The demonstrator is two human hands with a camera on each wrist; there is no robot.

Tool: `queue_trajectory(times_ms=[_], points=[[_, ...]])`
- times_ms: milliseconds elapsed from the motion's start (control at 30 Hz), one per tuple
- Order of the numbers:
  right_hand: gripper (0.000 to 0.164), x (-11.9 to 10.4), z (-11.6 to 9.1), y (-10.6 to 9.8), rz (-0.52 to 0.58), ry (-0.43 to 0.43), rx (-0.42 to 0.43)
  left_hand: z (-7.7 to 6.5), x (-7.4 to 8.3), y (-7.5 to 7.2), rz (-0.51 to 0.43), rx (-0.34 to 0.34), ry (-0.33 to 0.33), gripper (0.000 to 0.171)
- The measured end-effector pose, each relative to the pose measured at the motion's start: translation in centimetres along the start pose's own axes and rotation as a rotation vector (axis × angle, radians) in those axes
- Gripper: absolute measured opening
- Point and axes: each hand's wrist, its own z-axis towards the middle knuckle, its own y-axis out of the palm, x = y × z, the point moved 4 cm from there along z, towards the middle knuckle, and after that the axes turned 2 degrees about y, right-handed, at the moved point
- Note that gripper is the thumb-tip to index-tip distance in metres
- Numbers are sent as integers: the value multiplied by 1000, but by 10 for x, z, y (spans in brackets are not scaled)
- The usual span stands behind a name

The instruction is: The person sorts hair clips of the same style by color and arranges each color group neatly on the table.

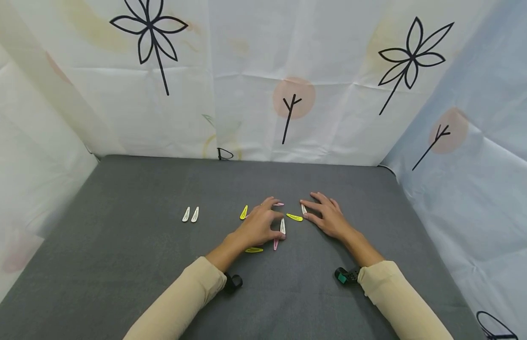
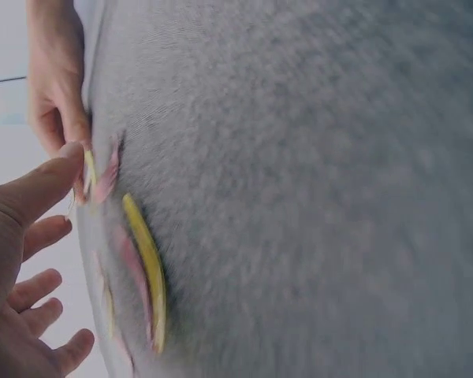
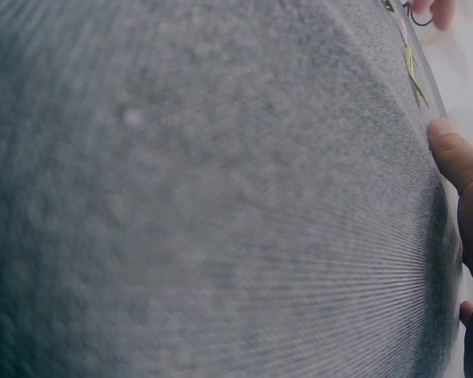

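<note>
My left hand (image 1: 259, 225) reaches over a loose group of snap hair clips, holding a white hair clip (image 1: 283, 225) between thumb and index finger. A pink clip (image 1: 276, 244) lies just below that thumb. My right hand (image 1: 329, 220) has another white hair clip (image 1: 303, 208) between index fingertip and thumb. Between the hands lies a yellow clip (image 1: 294, 217). Partly covered by the left hand are a pink clip (image 1: 278, 204), a yellow clip (image 1: 244, 212) and a yellow clip (image 1: 254, 250). In the right wrist view the thumb (image 3: 453, 153) shows, but the held clip does not.
Two white hair clips (image 1: 190, 214) lie side by side to the left of the group. Everything rests on a grey cloth-covered table (image 1: 131, 264). Printed fabric (image 1: 246, 108) hangs behind it and at both sides. A dark wrist device is on each arm.
</note>
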Motion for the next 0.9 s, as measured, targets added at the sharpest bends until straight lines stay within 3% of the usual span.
queue_trajectory(times_ms=[167, 333, 633, 900], points=[[47, 0, -1, -1, -1, -8, 5, -14, -2, -14, -23, 83, 32, 51], [47, -1, -2, -1, 9, -13, 0, -31, -12, -21, -39, 126, 20, 52], [48, -1, -3, -1, 2, -5, -7, -62, -40, -41, 9, 142, -1, 54], [48, 0, -1, -1, -1, -32, 10, -87, -85, -68, 48, 123, -155, 53]])
